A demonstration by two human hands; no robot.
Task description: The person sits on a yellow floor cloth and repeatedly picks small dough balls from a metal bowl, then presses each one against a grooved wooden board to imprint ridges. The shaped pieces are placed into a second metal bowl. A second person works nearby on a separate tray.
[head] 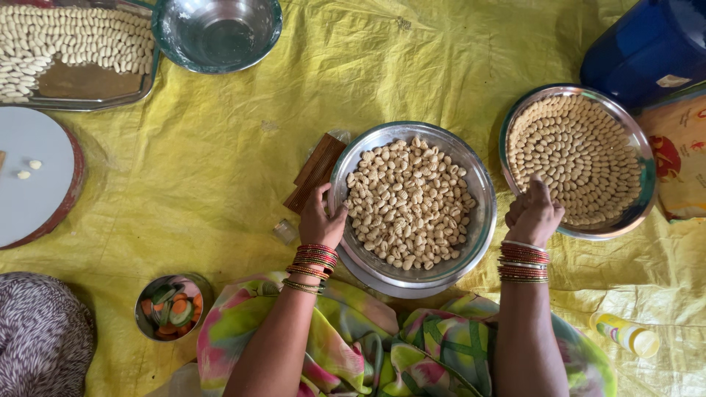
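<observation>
My left hand (321, 219) grips the left rim of a steel bowl (482, 220) heaped with small beige ridged dough pieces (409, 204). My right hand (535, 213) is closed, fingers bunched, at the near-left edge of a round steel plate (641, 204) where the same pieces (577, 158) lie in tight curved rows. Whether it holds a piece I cannot tell. Both wrists wear red and gold bangles.
A ridged wooden board (316, 170) lies left of the bowl. An empty steel bowl (217, 33) and a tray of pale pieces (73, 44) sit at the back left, a round board (33, 173) further left. A small tin (170, 307), a blue container (651, 48) and a yellow bottle (625, 334) stand around on the yellow sheet.
</observation>
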